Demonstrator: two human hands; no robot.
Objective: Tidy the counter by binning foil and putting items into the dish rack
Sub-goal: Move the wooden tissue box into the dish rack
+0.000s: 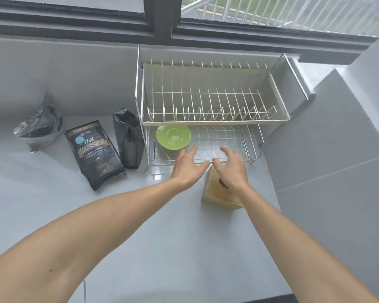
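A two-tier wire dish rack [214, 122] stands against the back wall. A green bowl [173, 136] rests in the left of its lower tier. My left hand [187, 165] and my right hand [230, 166] hover side by side at the lower tier's front edge, fingers spread, holding nothing. A wooden box [217, 191] stands on the counter under my right wrist, partly hidden by it. Crumpled foil [38, 125] lies at the far left of the counter.
A black printed coffee bag [93, 153] lies flat left of the rack. A plain black bag [128, 139] stands beside the rack's left side. A grey tiled wall [337, 149] closes off the right. A window frame [162, 25] runs along the back.
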